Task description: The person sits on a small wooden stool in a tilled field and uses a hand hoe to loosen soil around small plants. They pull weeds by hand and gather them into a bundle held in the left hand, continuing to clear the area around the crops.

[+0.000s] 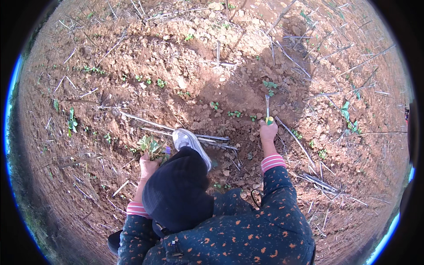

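My right hand [268,132] is closed around the yellow and green handle of a narrow metal-bladed hand tool [267,105]. Its blade points away from me, and the tip is close to a small leafy green plant [270,86] in the soil; whether they touch I cannot tell. At the left, beside my bent knee, my left hand [148,166] grips a bunch of uprooted-looking green plants [151,145] with a purple flower [167,150] at its edge. The fingers of that hand are partly hidden by the leaves and the knee.
My white shoe [189,140] stands across dry stalks [149,121] on reddish, cloddy soil. A row of small seedlings [234,114] grows ahead of it. More broken stalks [319,183] lie at the right, and a larger leafy plant [72,121] grows at the left.
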The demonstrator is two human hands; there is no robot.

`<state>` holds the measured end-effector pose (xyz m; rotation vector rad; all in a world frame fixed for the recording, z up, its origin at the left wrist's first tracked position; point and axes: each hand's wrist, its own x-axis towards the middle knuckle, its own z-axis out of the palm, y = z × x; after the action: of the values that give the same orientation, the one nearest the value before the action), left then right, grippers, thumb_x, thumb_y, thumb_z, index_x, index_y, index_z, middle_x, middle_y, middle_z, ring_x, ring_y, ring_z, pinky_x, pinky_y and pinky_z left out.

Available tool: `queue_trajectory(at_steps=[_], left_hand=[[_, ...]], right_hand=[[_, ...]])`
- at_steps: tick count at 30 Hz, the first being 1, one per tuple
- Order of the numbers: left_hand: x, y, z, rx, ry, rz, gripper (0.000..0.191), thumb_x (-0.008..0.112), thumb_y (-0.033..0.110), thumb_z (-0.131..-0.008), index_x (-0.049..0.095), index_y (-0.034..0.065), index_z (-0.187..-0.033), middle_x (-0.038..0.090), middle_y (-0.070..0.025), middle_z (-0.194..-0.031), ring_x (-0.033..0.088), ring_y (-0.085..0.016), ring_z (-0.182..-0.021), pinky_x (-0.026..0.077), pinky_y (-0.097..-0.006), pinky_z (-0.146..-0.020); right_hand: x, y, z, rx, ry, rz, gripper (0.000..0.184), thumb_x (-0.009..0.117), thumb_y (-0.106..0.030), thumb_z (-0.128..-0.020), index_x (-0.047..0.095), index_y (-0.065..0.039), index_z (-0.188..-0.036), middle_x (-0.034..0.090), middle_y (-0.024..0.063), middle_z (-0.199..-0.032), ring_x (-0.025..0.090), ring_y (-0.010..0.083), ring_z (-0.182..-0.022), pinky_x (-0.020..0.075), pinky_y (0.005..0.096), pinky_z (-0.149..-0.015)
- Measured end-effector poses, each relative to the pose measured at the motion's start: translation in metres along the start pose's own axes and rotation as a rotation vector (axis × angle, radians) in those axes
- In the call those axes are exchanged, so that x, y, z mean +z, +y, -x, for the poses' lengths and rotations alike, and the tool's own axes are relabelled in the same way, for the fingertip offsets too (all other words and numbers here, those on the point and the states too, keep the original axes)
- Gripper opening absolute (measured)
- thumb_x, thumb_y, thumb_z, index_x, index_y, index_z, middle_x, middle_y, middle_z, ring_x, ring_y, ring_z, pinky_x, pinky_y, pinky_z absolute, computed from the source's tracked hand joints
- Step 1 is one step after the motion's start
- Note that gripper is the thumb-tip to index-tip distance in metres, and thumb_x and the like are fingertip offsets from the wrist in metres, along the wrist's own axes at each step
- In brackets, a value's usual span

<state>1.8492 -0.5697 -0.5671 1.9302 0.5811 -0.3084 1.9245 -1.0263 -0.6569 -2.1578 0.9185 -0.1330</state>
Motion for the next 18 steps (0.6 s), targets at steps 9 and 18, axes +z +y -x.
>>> queue_trajectory(at_steps=[9, 18], left_hand=[[0.031, 0.092, -0.043, 0.364, -0.079, -0.319, 0.061, 0.071, 0.005, -0.066, 0.047, 0.0000, -0.122, 0.062, -0.0218, -0.100, 0.061, -0.034, -0.093, 0.048, -0.0365, -0.080], [0.022, 0.092, -0.085, -0.057, -0.130, 0.324, 0.051, 0.076, 0.008, -0.063, 0.054, -0.0061, -0.106, 0.063, -0.0129, -0.094, 0.059, -0.021, -0.081, 0.049, -0.0299, -0.074]], right_hand=[[-0.012, -0.083, 0.077, -0.422, -0.389, -0.072, 0.019, 0.066, -0.010, -0.074, 0.054, -0.002, -0.086, 0.057, 0.0138, -0.068, 0.057, 0.0285, -0.060, 0.0454, 0.0370, -0.058], [0.022, -0.158, 0.147, -0.820, -0.825, 0.031, 0.015, 0.060, -0.013, -0.077, 0.049, -0.006, -0.084, 0.059, 0.0180, -0.067, 0.059, 0.0381, -0.064, 0.0468, 0.0452, -0.055]])
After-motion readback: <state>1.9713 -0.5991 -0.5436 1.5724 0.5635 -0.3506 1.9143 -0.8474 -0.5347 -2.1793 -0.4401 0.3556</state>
